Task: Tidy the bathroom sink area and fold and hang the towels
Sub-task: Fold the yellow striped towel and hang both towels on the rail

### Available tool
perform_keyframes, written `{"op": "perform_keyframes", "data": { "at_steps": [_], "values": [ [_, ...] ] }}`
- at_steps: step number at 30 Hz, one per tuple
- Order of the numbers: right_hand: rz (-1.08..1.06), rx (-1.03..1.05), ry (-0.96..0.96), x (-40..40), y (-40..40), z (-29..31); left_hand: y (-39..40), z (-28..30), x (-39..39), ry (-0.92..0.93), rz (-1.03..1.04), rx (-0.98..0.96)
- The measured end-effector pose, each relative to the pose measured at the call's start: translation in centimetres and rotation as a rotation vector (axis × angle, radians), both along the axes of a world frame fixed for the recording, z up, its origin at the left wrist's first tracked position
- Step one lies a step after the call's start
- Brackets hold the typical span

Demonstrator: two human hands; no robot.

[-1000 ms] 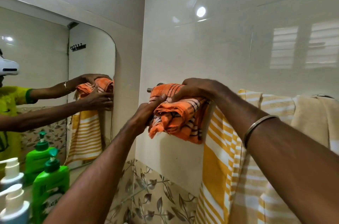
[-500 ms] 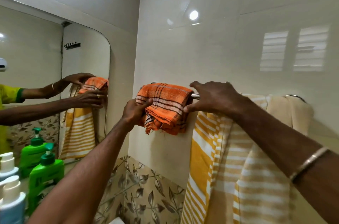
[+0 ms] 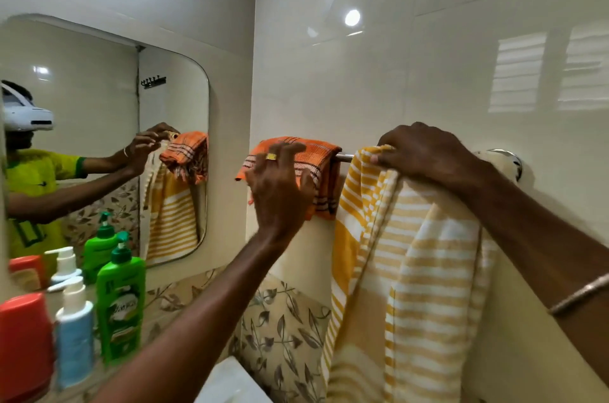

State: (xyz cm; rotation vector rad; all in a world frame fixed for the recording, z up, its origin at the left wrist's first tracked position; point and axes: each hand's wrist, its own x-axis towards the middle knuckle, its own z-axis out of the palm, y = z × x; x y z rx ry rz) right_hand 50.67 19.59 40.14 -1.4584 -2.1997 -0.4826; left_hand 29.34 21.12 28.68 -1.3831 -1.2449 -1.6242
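A folded orange checked towel [image 3: 321, 165] hangs over the left end of the chrome towel bar [image 3: 344, 157]. My left hand [image 3: 280, 191] is in front of it with fingers spread, fingertips at its top fold. A long yellow-and-white striped towel [image 3: 408, 270] hangs bunched over the right part of the bar. My right hand [image 3: 425, 155] grips the striped towel's top where it crosses the bar. The bar's right mount [image 3: 507, 162] shows behind my wrist.
On the ledge at left stand a green pump bottle [image 3: 120, 300], a blue-and-white pump bottle [image 3: 74, 333] and an orange container [image 3: 24, 343]. A mirror [image 3: 99, 145] fills the left wall. The sink's white corner [image 3: 230, 383] shows below.
My right hand moved right from the orange towel's edge onto the striped towel and grips it. My left hand shifted from the orange towel's left side to its front, fingers spread.
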Motion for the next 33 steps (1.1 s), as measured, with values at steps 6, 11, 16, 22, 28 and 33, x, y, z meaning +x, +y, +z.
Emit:
{"op": "perform_keyframes", "data": {
  "at_steps": [6,11,16,22,28,33],
  "values": [
    [0.044,0.267,0.092,0.9,-1.8,-0.7,-4.5,-2.7,7.1,-0.087,-0.616,-0.269],
    [0.102,0.424,0.093,2.5,-3.3,-0.8,-6.2,-4.9,9.3,-0.211,-0.704,-0.459],
    [0.194,0.454,0.14,4.0,-4.8,-0.1,-7.4,-7.3,8.8,-0.295,-0.721,-0.683],
    [0.248,0.419,0.186,4.7,-5.7,-0.2,-10.2,-11.4,8.5,-0.322,-0.657,-0.876],
    [0.237,0.275,0.204,4.5,-6.2,-1.4,-13.2,-12.8,8.8,-0.525,-0.694,-0.822],
    [0.287,0.14,0.218,3.6,-7.8,-3.4,-15.7,-12.5,9.2,-0.611,-0.687,-0.727]
  ]
}}
